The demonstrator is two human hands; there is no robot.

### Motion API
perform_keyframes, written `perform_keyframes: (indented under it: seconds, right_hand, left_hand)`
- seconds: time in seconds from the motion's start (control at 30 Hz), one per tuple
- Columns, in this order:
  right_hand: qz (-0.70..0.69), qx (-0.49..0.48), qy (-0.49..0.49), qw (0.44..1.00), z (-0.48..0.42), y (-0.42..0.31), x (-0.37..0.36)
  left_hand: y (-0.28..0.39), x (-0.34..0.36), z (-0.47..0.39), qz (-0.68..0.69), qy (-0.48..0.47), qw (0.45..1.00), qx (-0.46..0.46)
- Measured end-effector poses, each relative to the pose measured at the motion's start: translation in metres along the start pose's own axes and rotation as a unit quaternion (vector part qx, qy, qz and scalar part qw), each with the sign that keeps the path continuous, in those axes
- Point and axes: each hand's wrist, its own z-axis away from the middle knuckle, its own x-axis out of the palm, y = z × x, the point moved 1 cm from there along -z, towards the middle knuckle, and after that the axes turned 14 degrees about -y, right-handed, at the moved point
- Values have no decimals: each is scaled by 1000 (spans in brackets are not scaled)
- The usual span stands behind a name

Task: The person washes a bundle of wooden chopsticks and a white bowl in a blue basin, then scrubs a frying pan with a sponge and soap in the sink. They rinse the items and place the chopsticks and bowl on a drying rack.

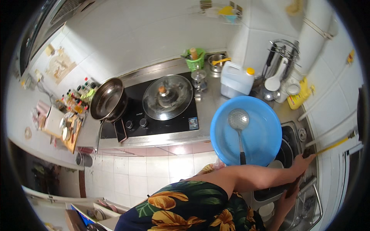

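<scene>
At the right edge of the sink (295, 127), my left hand (302, 164) is closed around the upper part of a dark brown elongated thing (299, 179); its exact kind cannot be told. My right hand (289, 198) grips its lower end, nearer the bottom of the view. Left of my left hand, a blue plastic basin (266, 127) stands partly over the sink, with a metal skimmer (238, 119) resting in it, its dark handle leaning on the near rim. A dark pan (286, 153) and a pale bowl (275, 164) lie in the sink, partly hidden by the basin and my forearm.
A glass lid (176, 99) covers a pan on the black cooktop (136, 95); a wok (107, 99) stands left. Behind the basin are a plastic jug (235, 82), hanging utensils (279, 69) and a yellow bottle (299, 95). A metal rack (319, 199) stands beside my right hand.
</scene>
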Motion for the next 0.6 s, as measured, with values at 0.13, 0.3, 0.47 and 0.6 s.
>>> perform_keyframes:
  seconds: [0.13, 0.3, 0.47, 0.6]
  right_hand:
    - [-109, -105, 12, 988, -13, 15, 18]
    - [-462, -67, -259, 845, 3, -26, -14]
    - [-712, -29, -234, 661, 32, -28, 14]
    - [-558, -64, -261, 785, 13, -8, 19]
  left_hand:
    - [8, -6, -5, 17, 17, 999, 25]
    - [31, -22, 9, 164, -120, 979, -25]
    - [54, -14, 36, 173, -266, 946, -66]
    - [55, -22, 36, 111, -201, 973, -14]
